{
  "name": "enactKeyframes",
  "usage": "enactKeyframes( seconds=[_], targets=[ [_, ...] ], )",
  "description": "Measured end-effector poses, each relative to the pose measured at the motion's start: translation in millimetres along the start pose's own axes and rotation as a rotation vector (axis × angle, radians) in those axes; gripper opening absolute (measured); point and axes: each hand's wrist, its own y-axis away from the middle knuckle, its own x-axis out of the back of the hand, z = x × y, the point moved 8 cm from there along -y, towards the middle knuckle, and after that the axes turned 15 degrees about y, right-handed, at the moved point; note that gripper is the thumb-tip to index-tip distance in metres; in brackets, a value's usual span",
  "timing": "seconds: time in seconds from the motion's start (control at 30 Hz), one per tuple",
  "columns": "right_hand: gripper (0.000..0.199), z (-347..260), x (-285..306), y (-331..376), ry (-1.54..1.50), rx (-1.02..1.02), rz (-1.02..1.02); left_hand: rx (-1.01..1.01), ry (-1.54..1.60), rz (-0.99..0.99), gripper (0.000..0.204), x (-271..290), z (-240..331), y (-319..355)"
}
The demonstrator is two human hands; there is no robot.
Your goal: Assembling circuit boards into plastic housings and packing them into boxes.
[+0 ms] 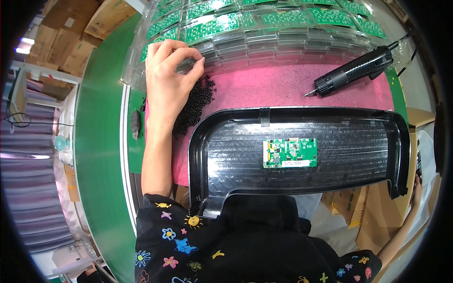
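Note:
My left hand (167, 78) reaches forward over a pile of small black screws (196, 106) on the pink mat (264, 87). Its thumb and forefinger are pinched together at the pile's far edge, by the clear trays; what is between them is too small to see. A black plastic housing (302, 141) lies in front of me with a green circuit board (289, 153) at its middle. My right hand (416, 187) is down at the far right, beside the housing's right corner, mostly hidden at the picture's rim.
A black electric screwdriver (354, 70) with a cable lies on the mat at the back right. Stacked clear trays of green circuit boards (245, 23) fill the back. A green conveyor belt (99, 132) runs along the left. Cardboard boxes (373, 212) stand at the lower right.

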Motion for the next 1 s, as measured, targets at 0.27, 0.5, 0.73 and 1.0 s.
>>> enactKeyframes(
  seconds=[0.27,0.5,0.73,1.0],
  targets=[
    [0.047,14.1,9.7,-8.0,0.018,-0.017,-0.016,-0.015,0.027,0.054,0.013,2.9,-0.1,-0.2],
    [0.061,2.3,7.7,-4.2,0.047,0.081,0.077,-0.055,-0.034,0.070,0.014,4.7,2.9,0.6],
    [0.064,-0.8,12.0,-2.2,0.149,0.074,0.147,-0.076,-0.049,0.088,0.014,6.8,6.1,0.3],
    [0.056,10.5,12.0,-5.6,0.026,0.043,0.047,-0.019,0.011,0.047,0.014,3.4,7.7,0.3]
  ],
)
